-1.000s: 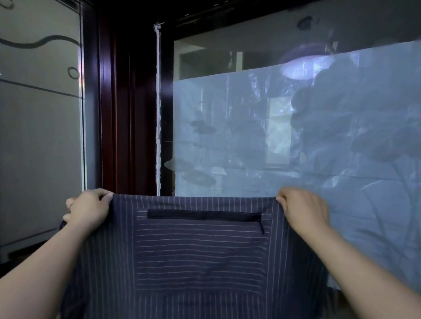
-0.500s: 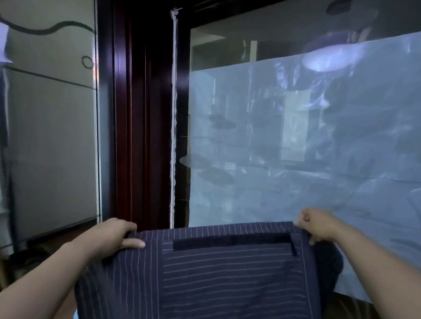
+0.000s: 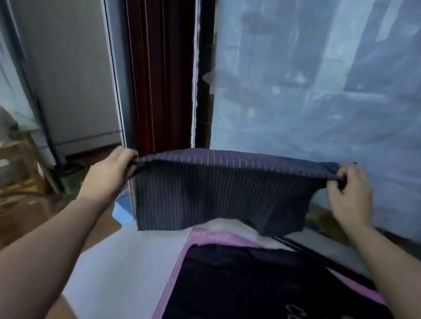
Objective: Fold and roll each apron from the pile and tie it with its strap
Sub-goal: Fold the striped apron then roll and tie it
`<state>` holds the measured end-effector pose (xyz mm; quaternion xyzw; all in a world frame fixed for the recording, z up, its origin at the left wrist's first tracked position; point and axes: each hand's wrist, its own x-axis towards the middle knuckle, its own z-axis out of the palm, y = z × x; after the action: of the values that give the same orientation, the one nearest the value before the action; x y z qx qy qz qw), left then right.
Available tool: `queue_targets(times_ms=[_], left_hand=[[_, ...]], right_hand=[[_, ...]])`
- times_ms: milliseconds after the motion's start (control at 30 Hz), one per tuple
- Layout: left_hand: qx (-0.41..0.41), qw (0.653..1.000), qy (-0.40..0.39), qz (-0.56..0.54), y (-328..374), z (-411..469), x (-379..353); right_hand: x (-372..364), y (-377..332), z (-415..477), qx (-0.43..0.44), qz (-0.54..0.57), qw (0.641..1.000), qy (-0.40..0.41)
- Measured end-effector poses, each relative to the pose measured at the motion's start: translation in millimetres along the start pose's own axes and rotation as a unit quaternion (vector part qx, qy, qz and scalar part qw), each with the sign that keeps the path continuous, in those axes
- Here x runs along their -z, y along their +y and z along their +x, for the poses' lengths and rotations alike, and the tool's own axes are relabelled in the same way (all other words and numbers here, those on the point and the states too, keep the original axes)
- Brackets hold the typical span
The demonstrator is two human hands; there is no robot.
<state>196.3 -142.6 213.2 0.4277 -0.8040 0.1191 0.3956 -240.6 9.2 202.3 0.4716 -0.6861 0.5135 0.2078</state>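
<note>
Held taut in the air above the far end of a white surface (image 3: 127,265): a navy pinstriped apron (image 3: 214,192), doubled over along its top edge, lower hem hanging loose just over that surface. Left hand (image 3: 109,172) closed round the left end of the fold, fingers curled over the cloth. Right hand (image 3: 349,194) pinching the right end between thumb and bent fingers. Nearer on the surface, lying flat: a dark apron with pink trim (image 3: 257,287), pale lettering partly in view, a thin black strap (image 3: 322,259) trailing beside it. Behind, a frosted window (image 3: 333,93), a dark red frame (image 3: 156,68) and a grey panel (image 3: 69,62). Off to the left, lower down, a wooden floor (image 3: 6,219), blurred.
</note>
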Motion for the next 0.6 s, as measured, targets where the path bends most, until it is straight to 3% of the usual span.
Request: queue_targets(times_ms=[100,167,267,367,467,600], left_hand=[[-0.053,0.978,-0.189,0.077,-13,-99,-20],[-0.015,0.937,-0.325,0.124,-8,-161,-34],[0.023,0.888,-0.430,0.164,5,-223,-53],[0.039,0.849,-0.491,0.190,14,-266,-63],[0.042,0.807,-0.555,0.198,23,-295,-66],[0.033,0.750,-0.625,0.215,26,-306,-66]], right_hand=[[9,44,-78,0.045,-0.077,0.983,-0.160],[10,69,-123,0.032,-0.136,0.942,-0.305],[10,86,-168,-0.023,-0.199,0.864,-0.462],[13,100,-202,-0.073,-0.242,0.797,-0.549],[18,112,-224,-0.104,-0.325,0.700,-0.628],[18,102,-230,-0.064,-0.415,0.614,-0.668]])
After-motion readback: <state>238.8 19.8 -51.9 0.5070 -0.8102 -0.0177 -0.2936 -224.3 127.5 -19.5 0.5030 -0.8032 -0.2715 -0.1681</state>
